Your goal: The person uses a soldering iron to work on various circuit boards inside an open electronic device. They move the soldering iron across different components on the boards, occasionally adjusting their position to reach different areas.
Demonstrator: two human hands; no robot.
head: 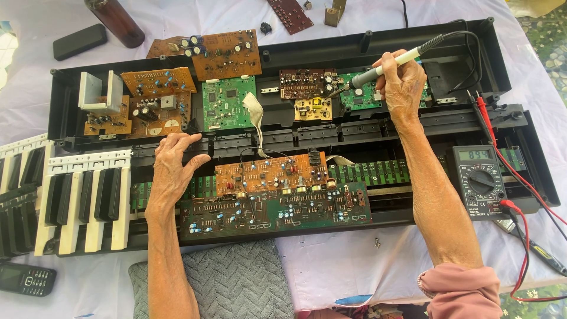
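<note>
**A:** Where do things stand on the bench?

**B:** The right hand [401, 77] is closed around a soldering iron [384, 68], held like a pen, with its tip lowered to the far row of boards, right at the edge between the small brown board [307, 82] and the green board [360, 97]. I can't tell whether the tip actually touches a joint.

**A:** And the other hand?

**B:** The left hand [171, 168] lies flat and open, fingers spread, on the black keyboard case [283, 124]. It holds nothing; it looks like it's bracing.

**A:** So which step would you say this is?

**B:** Soldering or touching up a joint on that far board, I'd judge. The long orange board [271, 174] and the dark green board [274, 210] lie near the person, untouched.

**A:** What does the next move need?

**B:** A steady tip on one small point, clear of the white ribbon cable [255, 115] to the left. The multimeter [479, 180] sits at the right, its red lead [522, 248] trailing off the table edge.
</note>
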